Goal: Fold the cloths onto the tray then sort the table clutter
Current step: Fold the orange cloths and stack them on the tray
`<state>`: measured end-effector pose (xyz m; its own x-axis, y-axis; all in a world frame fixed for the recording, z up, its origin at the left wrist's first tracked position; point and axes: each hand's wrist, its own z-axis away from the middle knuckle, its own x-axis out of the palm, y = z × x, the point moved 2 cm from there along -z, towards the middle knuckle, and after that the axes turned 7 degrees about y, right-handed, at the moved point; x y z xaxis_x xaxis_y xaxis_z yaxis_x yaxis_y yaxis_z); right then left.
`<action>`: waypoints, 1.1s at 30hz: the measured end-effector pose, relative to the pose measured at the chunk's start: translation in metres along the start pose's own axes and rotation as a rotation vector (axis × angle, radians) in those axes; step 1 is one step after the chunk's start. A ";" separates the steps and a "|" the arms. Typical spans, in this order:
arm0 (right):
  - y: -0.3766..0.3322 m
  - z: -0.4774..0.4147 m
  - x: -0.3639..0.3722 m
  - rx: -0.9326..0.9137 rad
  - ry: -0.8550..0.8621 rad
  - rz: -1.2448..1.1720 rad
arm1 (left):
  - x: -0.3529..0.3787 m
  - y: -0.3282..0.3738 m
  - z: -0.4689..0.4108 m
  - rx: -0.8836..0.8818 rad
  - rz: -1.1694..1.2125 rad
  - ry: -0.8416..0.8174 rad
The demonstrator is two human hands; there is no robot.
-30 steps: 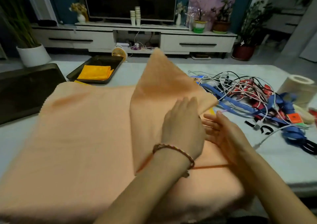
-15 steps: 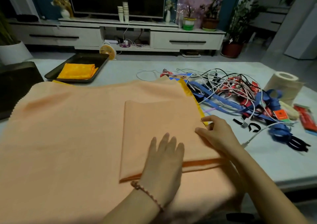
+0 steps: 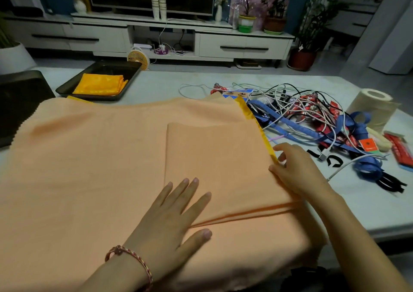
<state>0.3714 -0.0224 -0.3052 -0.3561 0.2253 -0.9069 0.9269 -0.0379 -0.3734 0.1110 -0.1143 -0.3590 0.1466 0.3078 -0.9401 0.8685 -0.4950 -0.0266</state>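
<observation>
My left hand lies flat with straight fingers, pressing the folded flap of the peach cloth. My right hand pinches that flap's right edge. The cloth is spread over the near worktop, and I judge it only partly folded. One yellow cloth already sits folded in the tray at far left. To the right, the cables, blue straps and paper roll lie jumbled, so sorting remains.
</observation>
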 end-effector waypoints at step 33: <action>-0.086 0.048 0.025 -0.614 0.077 -0.088 | -0.001 0.002 -0.001 -0.006 0.001 -0.090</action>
<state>0.2772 -0.0607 -0.3048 -0.4460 0.2724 -0.8525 0.8014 0.5457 -0.2449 0.1129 -0.1147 -0.3581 0.1047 0.2323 -0.9670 0.8713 -0.4902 -0.0234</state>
